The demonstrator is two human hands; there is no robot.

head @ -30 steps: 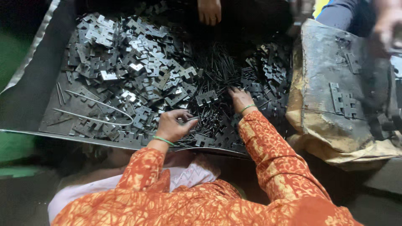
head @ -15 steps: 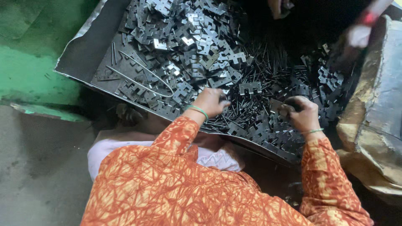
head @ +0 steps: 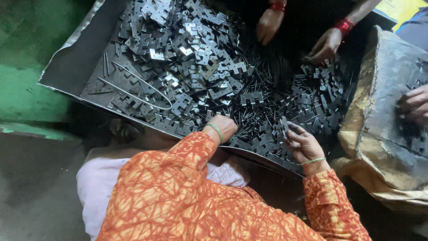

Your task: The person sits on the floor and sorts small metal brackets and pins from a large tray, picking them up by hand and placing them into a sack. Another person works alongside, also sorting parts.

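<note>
A dark metal tray (head: 71,67) holds a heap of flat stamped metal pieces (head: 187,49) and a spread of thin pins (head: 263,93). My left hand (head: 224,127), with a green bangle at the wrist, rests knuckles up at the tray's near edge. Its fingers are curled down into the pins, and the fingertips are hidden. My right hand (head: 304,145) lies to the right on the pile, thumb and fingers pinching a small stamped piece (head: 284,127). Both arms wear orange patterned sleeves.
Two hands of another person (head: 268,24) (head: 325,44), with red bangles, work at the tray's far side. A third hand (head: 414,105) rests on a worn sack (head: 379,134) at the right. A bent wire (head: 133,85) lies on the tray. A green surface (head: 22,89) is at the left.
The view has swung left and come closer. My left hand went from the pile's middle to the near edge. My right hand loosened from a fist and now pinches a stamped piece.
</note>
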